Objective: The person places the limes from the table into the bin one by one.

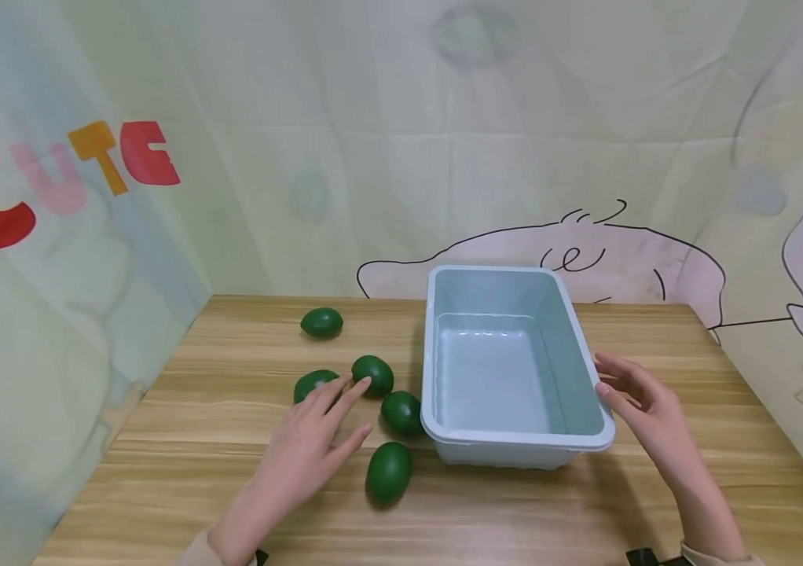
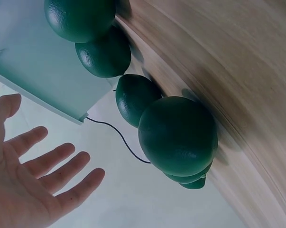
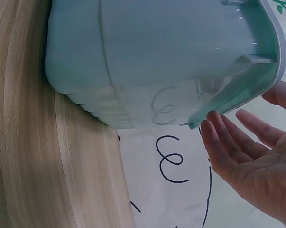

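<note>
Several dark green, smooth, lime-like fruits lie on the wooden table, left of a pale blue plastic tub [image 1: 493,436]. My left hand [image 1: 309,444] hovers over them with its fingers spread, and nothing is in it. Its fingers partly hide one fruit [image 1: 312,384], and the fingertips are close to another fruit [image 1: 373,376]. A third fruit [image 1: 402,413] lies against or just beside the tub's left wall. The nearest fruit [image 1: 389,473] is right of my left thumb. My right hand [image 1: 645,401] is at the tub's right rim, loosely bent, its thumb tip at the edge; the right wrist view [image 3: 256,147] shows the fingers below the rim.
One more fruit [image 1: 321,322] lies by itself near the table's back edge. The table [image 1: 500,519] meets a printed cloth backdrop [image 1: 288,212] behind and at both sides. The tub's inside shows a bare floor.
</note>
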The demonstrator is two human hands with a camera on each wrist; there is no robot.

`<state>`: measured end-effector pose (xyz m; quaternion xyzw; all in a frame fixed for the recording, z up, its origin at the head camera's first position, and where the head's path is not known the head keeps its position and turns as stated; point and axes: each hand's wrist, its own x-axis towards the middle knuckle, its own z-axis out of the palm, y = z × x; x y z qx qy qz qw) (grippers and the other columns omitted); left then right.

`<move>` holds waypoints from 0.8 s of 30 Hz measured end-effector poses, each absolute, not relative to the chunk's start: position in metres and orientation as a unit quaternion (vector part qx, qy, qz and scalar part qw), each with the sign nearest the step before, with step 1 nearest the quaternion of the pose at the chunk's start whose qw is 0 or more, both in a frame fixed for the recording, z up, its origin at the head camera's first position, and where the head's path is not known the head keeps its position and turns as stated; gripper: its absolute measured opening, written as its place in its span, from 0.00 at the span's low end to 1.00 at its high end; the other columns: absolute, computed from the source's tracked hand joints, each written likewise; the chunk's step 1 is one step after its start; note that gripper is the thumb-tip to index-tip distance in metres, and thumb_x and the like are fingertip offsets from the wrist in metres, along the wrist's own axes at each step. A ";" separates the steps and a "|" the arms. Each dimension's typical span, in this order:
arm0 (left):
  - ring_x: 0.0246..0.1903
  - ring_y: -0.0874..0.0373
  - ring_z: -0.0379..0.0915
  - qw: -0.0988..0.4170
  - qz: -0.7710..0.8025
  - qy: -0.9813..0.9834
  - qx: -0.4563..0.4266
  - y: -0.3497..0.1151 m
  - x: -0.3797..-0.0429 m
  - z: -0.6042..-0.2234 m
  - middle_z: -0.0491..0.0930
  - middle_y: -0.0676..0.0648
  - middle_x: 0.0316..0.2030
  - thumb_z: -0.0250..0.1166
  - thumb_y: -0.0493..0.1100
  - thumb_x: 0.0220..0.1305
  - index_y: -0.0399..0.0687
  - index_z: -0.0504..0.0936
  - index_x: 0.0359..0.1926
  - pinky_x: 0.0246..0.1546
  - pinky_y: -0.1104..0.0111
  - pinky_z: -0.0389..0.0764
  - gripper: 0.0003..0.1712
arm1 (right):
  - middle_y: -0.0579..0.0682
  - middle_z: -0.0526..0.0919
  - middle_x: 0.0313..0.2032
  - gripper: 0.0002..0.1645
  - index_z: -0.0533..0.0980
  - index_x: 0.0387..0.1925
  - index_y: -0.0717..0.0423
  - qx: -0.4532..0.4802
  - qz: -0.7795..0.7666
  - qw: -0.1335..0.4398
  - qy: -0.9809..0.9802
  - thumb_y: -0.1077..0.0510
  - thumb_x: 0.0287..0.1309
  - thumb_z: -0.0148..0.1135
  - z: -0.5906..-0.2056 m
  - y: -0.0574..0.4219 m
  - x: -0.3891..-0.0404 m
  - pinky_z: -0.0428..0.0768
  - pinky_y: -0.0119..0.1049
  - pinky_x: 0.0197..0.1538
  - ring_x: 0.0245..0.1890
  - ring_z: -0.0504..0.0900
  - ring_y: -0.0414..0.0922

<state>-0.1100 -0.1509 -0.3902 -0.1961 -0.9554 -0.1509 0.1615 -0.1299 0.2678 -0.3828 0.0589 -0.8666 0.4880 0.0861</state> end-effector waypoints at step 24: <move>0.63 0.46 0.69 0.154 -0.143 -0.953 -0.217 -0.144 -0.102 -0.396 0.71 0.45 0.64 0.64 0.58 0.61 0.63 0.66 0.68 0.57 0.47 0.74 0.35 | 0.34 0.74 0.59 0.27 0.67 0.66 0.53 0.064 0.504 0.063 -0.859 0.51 0.67 0.55 -0.385 0.272 -0.127 0.72 0.16 0.49 0.51 0.74 0.25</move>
